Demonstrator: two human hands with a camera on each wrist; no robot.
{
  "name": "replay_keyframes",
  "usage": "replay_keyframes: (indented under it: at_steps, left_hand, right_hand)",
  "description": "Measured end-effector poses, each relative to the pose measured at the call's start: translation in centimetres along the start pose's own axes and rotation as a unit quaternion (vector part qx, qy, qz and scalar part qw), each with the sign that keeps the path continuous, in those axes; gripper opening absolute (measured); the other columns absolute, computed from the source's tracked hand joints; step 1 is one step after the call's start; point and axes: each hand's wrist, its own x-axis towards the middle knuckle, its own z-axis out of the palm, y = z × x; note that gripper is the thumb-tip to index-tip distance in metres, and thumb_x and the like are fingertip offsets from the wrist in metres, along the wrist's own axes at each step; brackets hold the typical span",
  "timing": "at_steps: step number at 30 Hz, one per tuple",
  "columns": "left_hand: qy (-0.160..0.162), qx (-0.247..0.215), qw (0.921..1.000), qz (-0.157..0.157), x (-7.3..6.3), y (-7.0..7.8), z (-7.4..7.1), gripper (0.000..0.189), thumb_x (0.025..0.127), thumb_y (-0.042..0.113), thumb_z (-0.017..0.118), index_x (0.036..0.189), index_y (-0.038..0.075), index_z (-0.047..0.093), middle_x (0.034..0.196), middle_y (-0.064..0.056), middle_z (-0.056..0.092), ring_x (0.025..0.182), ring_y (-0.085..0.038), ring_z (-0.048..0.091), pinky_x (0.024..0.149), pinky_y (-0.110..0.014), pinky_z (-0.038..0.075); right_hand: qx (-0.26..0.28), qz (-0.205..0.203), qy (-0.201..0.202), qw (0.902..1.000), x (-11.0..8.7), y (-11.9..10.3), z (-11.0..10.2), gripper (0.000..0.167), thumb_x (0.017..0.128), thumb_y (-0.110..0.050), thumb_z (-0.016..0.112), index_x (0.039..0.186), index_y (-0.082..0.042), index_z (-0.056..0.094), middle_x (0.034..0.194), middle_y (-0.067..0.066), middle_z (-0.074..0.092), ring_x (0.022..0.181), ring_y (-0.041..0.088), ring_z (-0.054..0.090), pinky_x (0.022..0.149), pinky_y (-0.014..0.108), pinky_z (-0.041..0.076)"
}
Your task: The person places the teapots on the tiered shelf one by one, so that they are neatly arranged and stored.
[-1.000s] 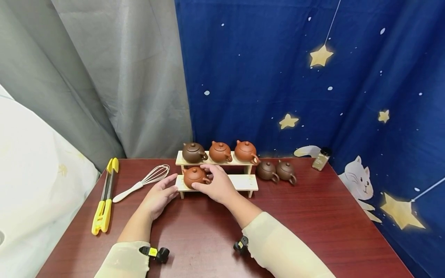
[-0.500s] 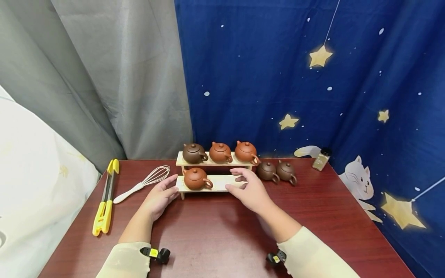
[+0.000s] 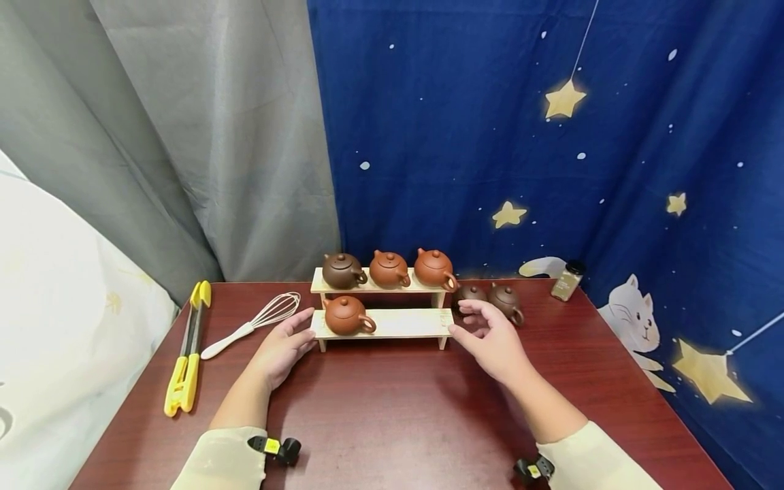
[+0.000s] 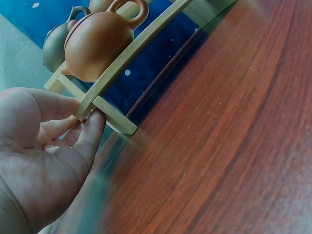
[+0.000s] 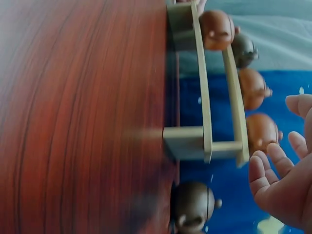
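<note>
Yellow-handled tongs (image 3: 191, 364) beside white whisk (image 3: 245, 329) at left; black-capped jar (image 3: 565, 286) at right, near blue curtain (image 3: 453, 136).

Bright, even light filled my head view, washing out the white cloth (image 3: 67, 327) at the left edge, laying a pale sheen on the worktop (image 3: 392, 429) and dropping a soft shadow beside my right forearm (image 3: 545, 398). My left wrist view looked cooler, fairly crisp around my left hand (image 4: 46, 153). Blur smeared my right wrist view, softening the teapots (image 5: 262, 131), while the wooden stand (image 5: 204, 87) bowed slightly.
</note>
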Motion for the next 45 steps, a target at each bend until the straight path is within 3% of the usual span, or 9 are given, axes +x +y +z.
replay_keyframes:
  at_steps: [5, 9, 13, 15, 19, 23, 30, 45]
  left_hand:
    - [0.004, 0.002, 1.0, -0.004, -0.1, 0.1, 0.1, 0.066, 0.11, 0.003, 0.047, 0.171, 0.004, 0.021, 0.174, -0.019, 0.028, 0.126, -0.001, 0.059, 0.098, -0.012, 0.051]
    - [0.006, -0.001, 1.0, -0.007, -0.1, 0.2, 0.1, 0.066, 0.11, 0.004, 0.048, 0.171, 0.005, 0.021, 0.174, -0.017, 0.029, 0.12, 0.004, 0.06, 0.099, -0.012, 0.051]
    - [0.005, -0.003, 0.9999, -0.009, -0.1, 0.2, 0.1, 0.066, 0.11, 0.004, 0.048, 0.171, 0.006, 0.021, 0.175, -0.016, 0.029, 0.12, 0.003, 0.059, 0.099, -0.012, 0.051]
    - [0.003, -0.004, 1.0, -0.008, -0.2, 0.2, 0.1, 0.066, 0.11, 0.004, 0.048, 0.171, 0.006, 0.021, 0.175, -0.016, 0.028, 0.122, 0.002, 0.059, 0.099, -0.012, 0.051]
    - [-0.001, -0.01, 0.9999, -0.007, -0.2, 0.2, 0.1, 0.066, 0.11, 0.002, 0.047, 0.171, 0.006, 0.02, 0.175, -0.017, 0.027, 0.126, 0.0, 0.059, 0.099, -0.013, 0.052]
    - [-0.001, -0.014, 0.9999, -0.006, -0.1, 0.2, 0.1, 0.066, 0.11, 0.002, 0.046, 0.171, 0.006, 0.021, 0.174, -0.017, 0.027, 0.126, -0.001, 0.059, 0.1, -0.014, 0.052]
    - [0.0, -0.013, 0.9999, -0.004, -0.1, 0.1, 0.1, 0.066, 0.11, 0.002, 0.046, 0.171, 0.006, 0.021, 0.173, -0.017, 0.028, 0.122, 0.0, 0.059, 0.1, -0.014, 0.052]
    - [-0.001, -0.016, 0.9999, -0.002, 0.0, 0.0, 0.0, 0.066, 0.11, 0.001, 0.047, 0.171, 0.004, 0.021, 0.174, -0.018, 0.028, 0.119, 0.003, 0.059, 0.1, -0.015, 0.052]
  right_hand:
    - [-0.029, 0.01, 0.026, 0.9992, 0.5, 1.6, -1.8, 0.045, 0.093, -0.022, 0.085, 0.134, -0.01, 0.069, 0.131, 0.013, 0.072, 0.113, 0.023, 0.069, 0.085, 0.022, 0.058]
    - [-0.04, 0.025, 0.042, 0.998, 1.4, 3.2, -3.2, 0.046, 0.095, -0.023, 0.083, 0.135, -0.008, 0.068, 0.13, 0.019, 0.071, 0.115, 0.029, 0.069, 0.086, 0.022, 0.057]
    - [-0.055, 0.04, 0.056, 0.9961, 2.3, 4.9, -4.4, 0.046, 0.096, -0.025, 0.082, 0.135, -0.007, 0.067, 0.13, 0.018, 0.072, 0.116, 0.03, 0.069, 0.083, 0.013, 0.052]
    - [-0.063, 0.049, 0.061, 0.9949, 2.7, 5.7, -5.0, 0.048, 0.096, -0.027, 0.081, 0.137, -0.006, 0.065, 0.131, 0.018, 0.071, 0.118, 0.032, 0.069, 0.086, 0.015, 0.053]
    - [-0.083, 0.067, 0.075, 0.9914, 3.4, 7.3, -6.1, 0.054, 0.097, -0.03, 0.08, 0.141, -0.005, 0.063, 0.139, 0.021, 0.068, 0.123, 0.037, 0.067, 0.102, 0.036, 0.055]
    - [-0.099, 0.09, 0.085, 0.9873, 4.2, 8.8, -7.1, 0.061, 0.096, -0.033, 0.08, 0.147, -0.005, 0.059, 0.146, 0.023, 0.062, 0.13, 0.042, 0.062, 0.111, 0.058, 0.049]
    - [-0.097, 0.135, 0.06, 0.9842, 5.4, 10.5, -7.7, 0.076, 0.096, -0.04, 0.08, 0.157, -0.007, 0.049, 0.16, 0.024, 0.051, 0.143, 0.045, 0.052, 0.119, 0.06, 0.043]
    - [-0.074, 0.177, 0.0, 0.9815, 7.3, 12.4, -6.6, 0.087, 0.095, -0.037, 0.081, 0.163, -0.003, 0.038, 0.164, 0.028, 0.044, 0.15, 0.045, 0.044, 0.125, 0.057, 0.038]
